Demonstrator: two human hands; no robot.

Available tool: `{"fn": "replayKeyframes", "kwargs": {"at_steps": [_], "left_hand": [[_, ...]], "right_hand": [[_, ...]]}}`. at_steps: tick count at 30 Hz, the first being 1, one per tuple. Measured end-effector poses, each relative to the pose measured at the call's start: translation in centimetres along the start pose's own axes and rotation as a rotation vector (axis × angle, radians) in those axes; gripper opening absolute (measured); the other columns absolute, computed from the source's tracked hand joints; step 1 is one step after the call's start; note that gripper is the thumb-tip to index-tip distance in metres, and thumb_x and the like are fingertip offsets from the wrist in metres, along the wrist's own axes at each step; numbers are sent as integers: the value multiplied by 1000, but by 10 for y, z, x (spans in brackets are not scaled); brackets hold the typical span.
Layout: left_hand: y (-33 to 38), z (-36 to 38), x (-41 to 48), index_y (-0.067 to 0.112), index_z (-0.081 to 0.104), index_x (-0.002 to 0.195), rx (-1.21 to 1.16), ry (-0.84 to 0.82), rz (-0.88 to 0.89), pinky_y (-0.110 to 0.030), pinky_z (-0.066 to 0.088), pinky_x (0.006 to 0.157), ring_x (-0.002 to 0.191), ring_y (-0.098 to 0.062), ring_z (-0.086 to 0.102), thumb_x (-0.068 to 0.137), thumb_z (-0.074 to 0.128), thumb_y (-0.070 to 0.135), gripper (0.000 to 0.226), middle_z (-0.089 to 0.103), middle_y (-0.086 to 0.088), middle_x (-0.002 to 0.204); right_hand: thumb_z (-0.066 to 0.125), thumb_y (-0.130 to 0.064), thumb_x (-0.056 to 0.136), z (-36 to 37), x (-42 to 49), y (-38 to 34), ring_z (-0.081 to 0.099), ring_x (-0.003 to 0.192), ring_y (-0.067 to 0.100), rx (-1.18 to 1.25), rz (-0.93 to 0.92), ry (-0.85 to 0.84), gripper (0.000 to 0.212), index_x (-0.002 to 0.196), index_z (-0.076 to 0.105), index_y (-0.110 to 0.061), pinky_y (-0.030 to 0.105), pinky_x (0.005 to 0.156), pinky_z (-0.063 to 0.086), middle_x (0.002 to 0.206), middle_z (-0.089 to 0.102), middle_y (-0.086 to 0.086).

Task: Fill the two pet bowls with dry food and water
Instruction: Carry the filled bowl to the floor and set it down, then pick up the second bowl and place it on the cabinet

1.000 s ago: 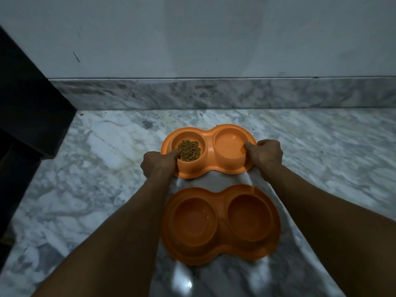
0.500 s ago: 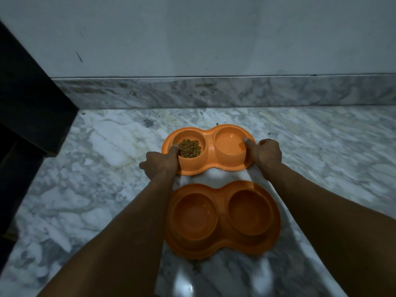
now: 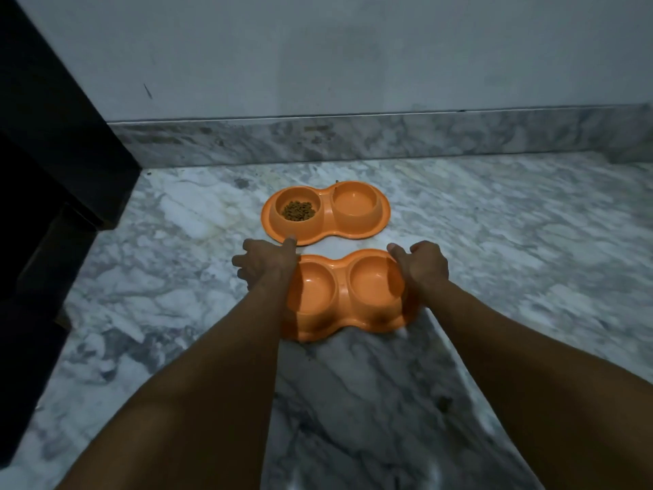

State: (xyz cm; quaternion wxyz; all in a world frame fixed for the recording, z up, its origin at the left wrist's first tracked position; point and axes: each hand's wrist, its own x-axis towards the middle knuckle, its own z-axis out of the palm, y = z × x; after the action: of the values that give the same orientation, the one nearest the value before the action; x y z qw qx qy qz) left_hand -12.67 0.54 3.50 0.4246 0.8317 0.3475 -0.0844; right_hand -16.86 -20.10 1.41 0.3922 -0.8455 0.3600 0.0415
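Observation:
Two orange double pet bowls lie on the marble floor. The far bowl holds brown dry food in its left cup; its right cup looks pale, and I cannot tell whether water is in it. The near bowl has nothing in either cup. My left hand hovers over the near bowl's left end, fingers spread, its forefinger touching the far bowl's front rim. My right hand is over the near bowl's right end, fingers loosely apart, holding nothing.
A grey wall with a marble skirting runs behind the bowls. A dark piece of furniture fills the left side. Marble floor stretches to the right and in front.
Both hands have let go of the far bowl and drawn back toward me over the near bowl. The far bowl now rests on the floor closer to the wall.

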Motion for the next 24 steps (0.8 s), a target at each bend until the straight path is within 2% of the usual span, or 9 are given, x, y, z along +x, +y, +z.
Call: {"fn": "replayKeyframes", "kwargs": {"at_steps": [2,5,10,13,16,20,24], "left_hand": [[-12,1,-11,4,36,140,18,11,-15,-50,37,102,133,-41,35,84,69,46,77,30,-23,146],[-32,4,-23,4,36,140,26,3,-45,-50,37,102,132,-41,35,83,68,49,79,30,-23,145],[-55,8,-37,4,41,138,72,-56,-57,-46,35,105,131,-40,38,86,64,47,72,37,-25,142],[-61,7,-37,2,50,132,72,-41,-106,-45,40,100,124,-40,46,85,61,33,56,45,-24,136],[-65,2,-34,-3,61,115,44,-53,-79,-44,49,93,111,-39,56,82,57,22,41,59,-23,122],[-65,-4,-30,-2,64,100,26,-68,-40,-36,49,78,103,-38,61,83,65,26,32,65,-21,107],[-52,-13,-31,-1,65,98,37,-79,-58,-37,51,78,101,-37,63,79,70,31,38,67,-20,106]], "right_hand": [[61,-47,92,-2,-7,12,57,117,36,-8,22,-7,57,121,58,2,35,86,42,124,63,18],[60,-48,93,-2,-15,26,56,118,37,-13,49,-23,57,125,55,0,37,90,43,127,61,18],[61,-37,94,2,-29,36,58,115,35,-6,58,-56,49,130,53,-5,35,84,44,128,61,16],[60,-30,95,3,-33,36,57,119,34,11,36,-67,51,141,48,-12,41,96,48,135,58,14],[59,-24,94,4,-32,35,57,119,34,25,25,-62,50,143,49,-16,39,95,47,137,57,14],[60,-24,91,3,-31,33,60,115,34,39,46,-41,50,140,52,-17,39,93,50,131,61,14],[64,-25,89,-5,-31,21,62,111,32,54,71,-22,48,136,55,-18,42,95,52,126,64,12]]}}
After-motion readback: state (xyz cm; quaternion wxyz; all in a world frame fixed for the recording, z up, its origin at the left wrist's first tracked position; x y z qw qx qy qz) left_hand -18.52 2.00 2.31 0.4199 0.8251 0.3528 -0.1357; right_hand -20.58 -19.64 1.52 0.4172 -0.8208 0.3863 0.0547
